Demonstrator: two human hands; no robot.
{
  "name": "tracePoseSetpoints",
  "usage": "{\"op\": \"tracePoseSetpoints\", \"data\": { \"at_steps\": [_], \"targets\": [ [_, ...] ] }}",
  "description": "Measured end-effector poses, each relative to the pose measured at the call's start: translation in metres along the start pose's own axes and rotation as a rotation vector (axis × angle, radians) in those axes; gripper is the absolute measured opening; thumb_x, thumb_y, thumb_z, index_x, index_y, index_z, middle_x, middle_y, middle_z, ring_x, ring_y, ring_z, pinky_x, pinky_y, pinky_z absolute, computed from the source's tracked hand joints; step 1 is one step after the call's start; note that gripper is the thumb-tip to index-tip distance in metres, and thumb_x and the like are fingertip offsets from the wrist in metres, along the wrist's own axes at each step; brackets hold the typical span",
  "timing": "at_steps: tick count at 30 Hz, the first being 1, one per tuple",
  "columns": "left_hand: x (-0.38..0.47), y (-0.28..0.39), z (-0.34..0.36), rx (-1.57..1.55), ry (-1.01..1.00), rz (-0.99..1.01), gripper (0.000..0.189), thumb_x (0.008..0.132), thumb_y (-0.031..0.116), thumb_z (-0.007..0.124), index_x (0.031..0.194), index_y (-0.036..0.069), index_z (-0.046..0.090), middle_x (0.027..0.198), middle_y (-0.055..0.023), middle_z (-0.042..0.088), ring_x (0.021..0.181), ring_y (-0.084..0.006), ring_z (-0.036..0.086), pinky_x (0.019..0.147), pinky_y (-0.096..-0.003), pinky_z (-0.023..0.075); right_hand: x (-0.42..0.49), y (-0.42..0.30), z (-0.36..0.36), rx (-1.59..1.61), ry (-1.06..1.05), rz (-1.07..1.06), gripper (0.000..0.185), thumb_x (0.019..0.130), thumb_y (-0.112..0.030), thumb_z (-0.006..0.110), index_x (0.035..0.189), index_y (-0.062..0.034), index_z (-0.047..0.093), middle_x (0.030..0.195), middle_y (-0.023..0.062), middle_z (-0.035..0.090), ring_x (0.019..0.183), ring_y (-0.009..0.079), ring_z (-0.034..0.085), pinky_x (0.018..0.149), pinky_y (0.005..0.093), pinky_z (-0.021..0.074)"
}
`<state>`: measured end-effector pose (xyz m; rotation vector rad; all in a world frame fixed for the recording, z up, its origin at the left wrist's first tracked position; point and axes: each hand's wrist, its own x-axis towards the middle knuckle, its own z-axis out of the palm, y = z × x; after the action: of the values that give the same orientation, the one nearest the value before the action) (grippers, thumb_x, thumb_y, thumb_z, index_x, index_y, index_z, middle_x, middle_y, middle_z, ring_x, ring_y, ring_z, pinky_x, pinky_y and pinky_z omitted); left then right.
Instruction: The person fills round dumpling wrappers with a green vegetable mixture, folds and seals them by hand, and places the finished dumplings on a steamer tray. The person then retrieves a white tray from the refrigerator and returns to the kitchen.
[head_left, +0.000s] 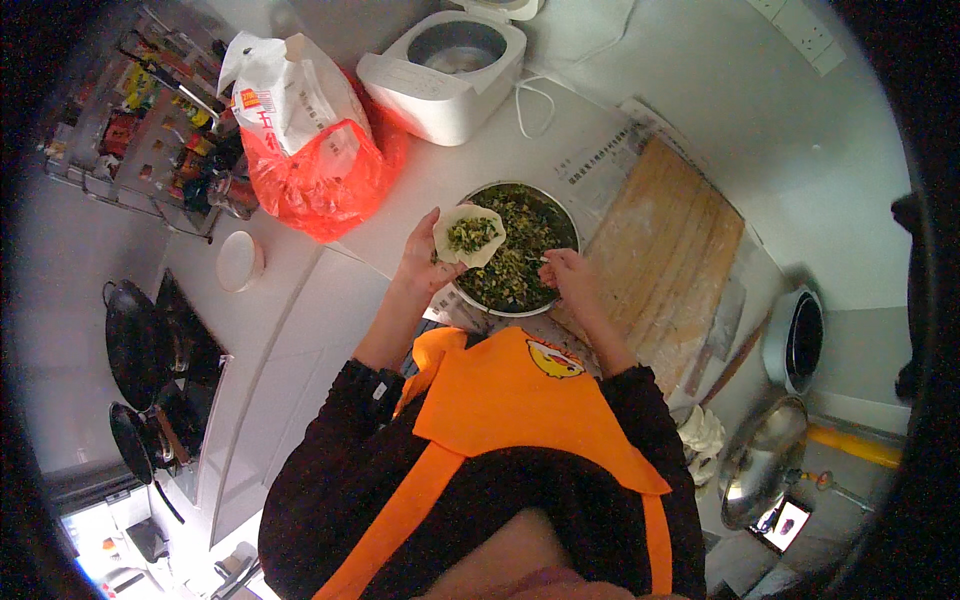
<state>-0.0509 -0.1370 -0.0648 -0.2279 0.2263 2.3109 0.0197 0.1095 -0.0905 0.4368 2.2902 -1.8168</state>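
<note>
My left hand (424, 259) holds a round dough wrapper (489, 253) spread on its fingers, left of centre. A small mound of chopped green filling (471, 235) lies in the middle of the wrapper. Partly beneath it stands a round metal bowl (576, 223), largely full of chopped greens mixed with paler bits (510, 279). Over the bowl's right side, my right hand (570, 279) is closed around a thin utensil (544, 259). Only a short pale piece of that utensil shows, so its kind is unclear.
A floured wooden board (652, 255) lies right of the bowl. Behind are an open white rice cooker (450, 90) and a bag in red plastic (322, 180). Leftward are a seasoning rack (165, 150), white round container (240, 261) and black pans (135, 345). A metal lid (765, 457) stands lower right.
</note>
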Motion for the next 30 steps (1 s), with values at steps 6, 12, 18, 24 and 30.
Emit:
{"op": "tracePoseSetpoints", "data": {
  "at_steps": [6, 12, 18, 24, 30],
  "targets": [
    [-0.004, 0.002, -0.007, 0.083, 0.049, 0.073, 0.05, 0.092, 0.037, 0.029, 0.125, 0.002, 0.041, 0.121, -0.0168, 0.05, 0.11, -0.0329, 0.051, 0.091, -0.0456, 0.044, 0.0, -0.006, -0.011, 0.39, -0.008, 0.128, 0.027, 0.089, -0.023, 0.049, 0.104, -0.0022, 0.057, 0.085, 0.0068, 0.064, 0.07, 0.0096, 0.057, 0.066, 0.0241, 0.0467],
    [0.007, -0.009, -0.016, 0.128, 0.017, 0.081, 0.047, 0.09, 0.038, 0.038, 0.122, 0.004, 0.045, 0.118, -0.0164, 0.053, 0.107, -0.0325, 0.052, 0.089, -0.0448, 0.0456, -0.025, -0.052, -0.012, 0.305, -0.031, -0.037, 0.024, 0.09, -0.02, 0.048, 0.106, -0.0027, 0.056, 0.087, 0.0084, 0.064, 0.074, 0.0137, 0.058, 0.07, 0.0261, 0.0468],
    [0.025, -0.03, -0.016, 0.103, 0.252, 0.035, 0.043, 0.09, 0.037, 0.039, 0.12, 0.007, 0.048, 0.112, -0.0134, 0.057, 0.101, -0.0301, 0.057, 0.08, -0.0444, 0.0515, -0.034, -0.06, 0.003, -0.409, 0.112, -0.697, 0.025, 0.087, -0.012, 0.047, 0.109, -0.0023, 0.054, 0.093, 0.0152, 0.063, 0.084, 0.0297, 0.06, 0.077, 0.0381, 0.0473],
    [0.022, -0.028, 0.006, 0.075, 0.144, -0.032, 0.039, 0.091, 0.032, 0.038, 0.12, 0.008, 0.049, 0.112, -0.0141, 0.058, 0.099, -0.0302, 0.058, 0.08, -0.0437, 0.0517, -0.026, -0.028, -0.021, -1.01, -0.004, -0.62, 0.029, 0.083, -0.01, 0.05, 0.111, -0.0041, 0.054, 0.098, 0.0158, 0.06, 0.092, 0.0317, 0.056, 0.082, 0.04, 0.0454],
    [-0.004, -0.05, 0.05, 0.744, 0.022, 0.364, 0.04, 0.088, 0.031, 0.045, 0.116, 0.003, 0.05, 0.111, -0.0142, 0.058, 0.098, -0.0291, 0.059, 0.081, -0.0421, 0.052, -0.036, -0.039, -0.012, -0.747, 0.132, -0.795, 0.035, 0.069, -0.005, 0.065, 0.103, -0.006, 0.055, 0.097, 0.0122, 0.057, 0.091, 0.0315, 0.054, 0.076, 0.0393, 0.0459]
  ]
}}
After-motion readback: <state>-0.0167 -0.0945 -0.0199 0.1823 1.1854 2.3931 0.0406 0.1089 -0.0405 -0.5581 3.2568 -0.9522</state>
